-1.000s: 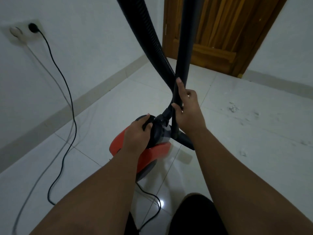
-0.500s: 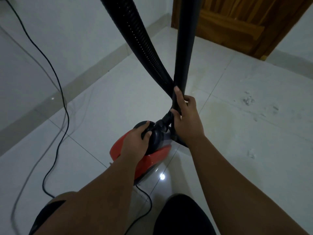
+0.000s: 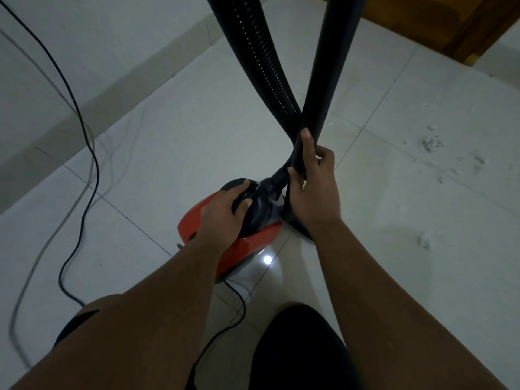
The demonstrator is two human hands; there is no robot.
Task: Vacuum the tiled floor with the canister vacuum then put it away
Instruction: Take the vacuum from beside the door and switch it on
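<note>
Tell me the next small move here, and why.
Probably lift the wand clear and aim its head at the debris on the tiles to the right. The right hand already grips the wand beside the hose, the left hand steadies the canister, and the cord trails left, out of the way.

Hose (image 3: 261, 60) and wand (image 3: 334, 60) cross ahead; floor (image 3: 422, 220) right lies open.
</note>
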